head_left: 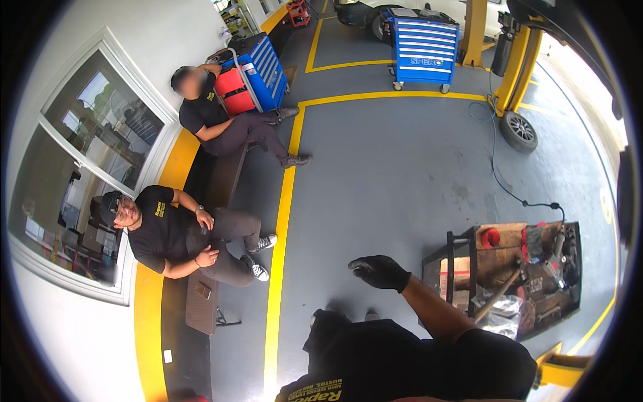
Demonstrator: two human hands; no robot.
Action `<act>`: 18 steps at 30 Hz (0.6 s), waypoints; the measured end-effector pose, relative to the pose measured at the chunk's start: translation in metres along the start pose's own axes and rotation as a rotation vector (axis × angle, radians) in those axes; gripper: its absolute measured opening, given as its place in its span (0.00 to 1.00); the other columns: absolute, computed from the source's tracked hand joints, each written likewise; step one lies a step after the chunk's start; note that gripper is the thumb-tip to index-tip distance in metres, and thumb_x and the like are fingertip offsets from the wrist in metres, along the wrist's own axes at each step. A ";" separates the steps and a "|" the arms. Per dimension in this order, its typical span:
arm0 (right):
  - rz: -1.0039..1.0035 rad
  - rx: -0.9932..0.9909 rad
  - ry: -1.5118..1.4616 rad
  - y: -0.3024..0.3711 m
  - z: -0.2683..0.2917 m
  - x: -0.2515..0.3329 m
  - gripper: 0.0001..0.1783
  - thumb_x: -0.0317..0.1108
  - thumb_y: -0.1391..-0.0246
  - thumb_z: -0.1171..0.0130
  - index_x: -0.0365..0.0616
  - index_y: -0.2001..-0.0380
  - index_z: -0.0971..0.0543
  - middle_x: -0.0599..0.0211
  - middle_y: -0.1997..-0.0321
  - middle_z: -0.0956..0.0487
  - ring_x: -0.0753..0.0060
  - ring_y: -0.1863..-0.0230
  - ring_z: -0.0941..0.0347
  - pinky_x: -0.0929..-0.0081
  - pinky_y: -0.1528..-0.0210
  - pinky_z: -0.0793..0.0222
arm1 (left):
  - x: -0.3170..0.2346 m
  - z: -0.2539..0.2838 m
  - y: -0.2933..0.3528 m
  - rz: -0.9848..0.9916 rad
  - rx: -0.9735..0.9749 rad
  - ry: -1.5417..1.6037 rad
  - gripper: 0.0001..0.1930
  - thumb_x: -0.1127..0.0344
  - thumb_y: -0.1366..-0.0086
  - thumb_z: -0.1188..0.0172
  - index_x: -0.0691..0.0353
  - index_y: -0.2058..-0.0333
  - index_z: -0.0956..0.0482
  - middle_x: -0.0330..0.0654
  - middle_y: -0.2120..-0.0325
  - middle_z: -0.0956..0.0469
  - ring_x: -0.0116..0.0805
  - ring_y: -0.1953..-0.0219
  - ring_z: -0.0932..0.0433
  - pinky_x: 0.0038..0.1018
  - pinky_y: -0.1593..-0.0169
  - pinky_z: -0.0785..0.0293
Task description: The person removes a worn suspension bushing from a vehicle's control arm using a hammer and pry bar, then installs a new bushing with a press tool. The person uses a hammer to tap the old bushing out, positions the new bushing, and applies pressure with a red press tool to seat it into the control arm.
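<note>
The gloved right hand (379, 271) hangs loosely curled, holding nothing; the wooden-handled hammer (497, 296) nearby looks head-heavy, best gripped mid-handle; left hand unseen.

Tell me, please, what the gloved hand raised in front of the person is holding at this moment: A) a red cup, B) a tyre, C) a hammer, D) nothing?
D: the black-gloved right hand hangs above the grey floor with nothing in it, left of the tool cart.

The gloved right hand (379, 271) is raised forward, fingers (360, 266) loosely curled, holding nothing.
</note>
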State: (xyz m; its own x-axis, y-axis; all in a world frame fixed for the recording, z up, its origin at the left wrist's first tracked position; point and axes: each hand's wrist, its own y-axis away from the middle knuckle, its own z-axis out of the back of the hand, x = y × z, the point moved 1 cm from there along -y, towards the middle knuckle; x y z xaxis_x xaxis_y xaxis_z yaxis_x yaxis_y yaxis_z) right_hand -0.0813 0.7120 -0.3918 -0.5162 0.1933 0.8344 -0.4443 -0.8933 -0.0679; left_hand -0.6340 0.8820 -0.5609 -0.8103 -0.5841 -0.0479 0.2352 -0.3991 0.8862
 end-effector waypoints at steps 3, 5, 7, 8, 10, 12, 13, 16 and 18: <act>-0.354 0.069 -0.271 -0.063 -0.041 -0.118 0.14 0.42 0.32 0.40 0.47 0.51 0.18 0.63 0.62 0.13 0.67 0.63 0.15 0.67 0.58 0.18 | -0.083 -0.024 -0.030 0.002 0.061 0.127 0.27 0.46 0.32 0.36 0.68 0.52 0.23 0.52 0.61 0.21 0.48 0.61 0.19 0.42 0.59 0.17; -0.647 0.045 -0.366 -0.070 -0.064 -0.214 0.15 0.40 0.31 0.42 0.42 0.50 0.19 0.65 0.70 0.17 0.73 0.71 0.19 0.74 0.67 0.22 | -0.152 -0.038 -0.050 -0.026 0.121 0.130 0.25 0.46 0.32 0.37 0.67 0.54 0.23 0.50 0.63 0.21 0.47 0.62 0.19 0.42 0.60 0.17; -0.914 0.466 0.237 -0.044 -0.068 -0.299 0.13 0.39 0.34 0.43 0.42 0.61 0.15 0.59 0.60 0.12 0.59 0.67 0.15 0.61 0.56 0.20 | -0.240 -0.044 -0.070 -0.073 0.195 0.088 0.24 0.46 0.32 0.37 0.66 0.56 0.22 0.49 0.65 0.21 0.46 0.63 0.19 0.42 0.60 0.17; -1.349 0.422 0.140 -0.013 -0.068 -0.325 0.18 0.41 0.35 0.46 0.42 0.61 0.12 0.56 0.53 0.12 0.55 0.58 0.13 0.57 0.48 0.21 | -0.287 -0.041 -0.079 -0.104 0.226 0.058 0.24 0.46 0.32 0.37 0.65 0.57 0.22 0.48 0.66 0.21 0.46 0.64 0.19 0.41 0.61 0.18; -0.931 1.050 0.493 0.020 -0.051 -0.357 0.25 0.48 0.37 0.44 0.49 0.43 0.16 0.61 0.37 0.18 0.61 0.36 0.22 0.58 0.36 0.27 | -0.385 -0.031 -0.095 -0.171 0.275 -0.012 0.23 0.46 0.32 0.37 0.64 0.59 0.21 0.47 0.68 0.20 0.44 0.65 0.19 0.41 0.61 0.18; -1.188 0.952 0.213 0.023 -0.024 -0.362 0.23 0.47 0.36 0.42 0.44 0.46 0.16 0.58 0.44 0.16 0.60 0.45 0.18 0.58 0.45 0.22 | -0.495 -0.011 -0.109 -0.261 0.301 -0.098 0.22 0.46 0.32 0.38 0.63 0.61 0.21 0.46 0.70 0.20 0.43 0.67 0.19 0.41 0.62 0.18; -1.435 0.674 -0.070 0.013 -0.010 -0.358 0.22 0.46 0.36 0.41 0.42 0.48 0.16 0.57 0.48 0.15 0.60 0.50 0.16 0.58 0.49 0.20 | -0.562 0.002 -0.117 -0.332 0.310 -0.145 0.22 0.45 0.32 0.38 0.63 0.62 0.20 0.45 0.70 0.20 0.43 0.67 0.19 0.41 0.62 0.18; -1.508 -0.112 -0.491 -0.076 0.034 -0.349 0.19 0.44 0.36 0.40 0.36 0.56 0.16 0.54 0.61 0.13 0.59 0.66 0.14 0.58 0.64 0.16 | -0.768 0.012 -0.118 -0.579 0.213 -0.497 0.22 0.45 0.33 0.37 0.61 0.70 0.21 0.40 0.79 0.23 0.39 0.78 0.22 0.38 0.70 0.23; -1.359 -0.506 -0.638 -0.144 0.057 -0.355 0.17 0.41 0.35 0.41 0.34 0.62 0.17 0.52 0.68 0.15 0.60 0.71 0.16 0.59 0.69 0.17 | -0.911 0.012 -0.106 -0.649 0.255 -0.720 0.21 0.47 0.30 0.39 0.61 0.56 0.21 0.42 0.68 0.21 0.37 0.70 0.21 0.38 0.61 0.20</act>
State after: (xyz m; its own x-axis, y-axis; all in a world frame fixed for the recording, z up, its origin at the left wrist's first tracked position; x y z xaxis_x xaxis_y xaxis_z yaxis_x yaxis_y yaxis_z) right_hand 0.2074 0.7489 -0.6469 0.7747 0.3914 0.4966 -0.5547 0.0438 0.8309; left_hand 0.0724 1.4650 -0.6060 -0.8928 0.2934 -0.3418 -0.4214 -0.2763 0.8637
